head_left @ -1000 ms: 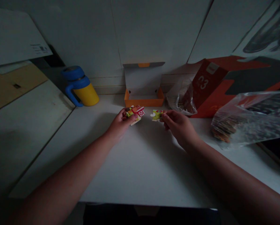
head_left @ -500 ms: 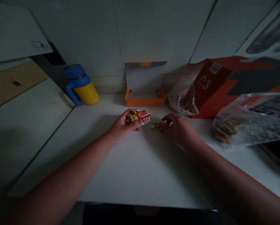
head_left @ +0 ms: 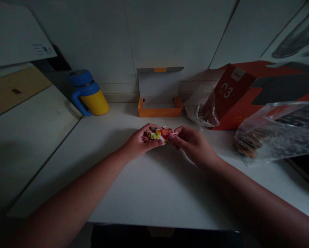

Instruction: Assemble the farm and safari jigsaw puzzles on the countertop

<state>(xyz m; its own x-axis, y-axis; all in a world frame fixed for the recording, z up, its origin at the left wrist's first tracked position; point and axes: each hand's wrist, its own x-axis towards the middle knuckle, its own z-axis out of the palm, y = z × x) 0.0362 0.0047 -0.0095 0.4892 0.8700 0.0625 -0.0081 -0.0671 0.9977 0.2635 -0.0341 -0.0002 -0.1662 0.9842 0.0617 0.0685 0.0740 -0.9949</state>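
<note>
Both of my hands meet above the middle of a white table. My left hand is closed round a small bunch of colourful jigsaw pieces, red, yellow and green. My right hand pinches the right end of the same bunch, its fingertips touching those of the left hand. I cannot make out a separate green piece; it is either in the bunch or hidden by my fingers.
An open orange box with a grey lid stands at the back by the wall. A blue-and-yellow mug is at the back left. Two clear plastic bags of pieces and a red carton lie at the right.
My hands have come together: the right hand, which held a green piece apart and then lowered it to the table, now pinches the bunch held by the left hand.
</note>
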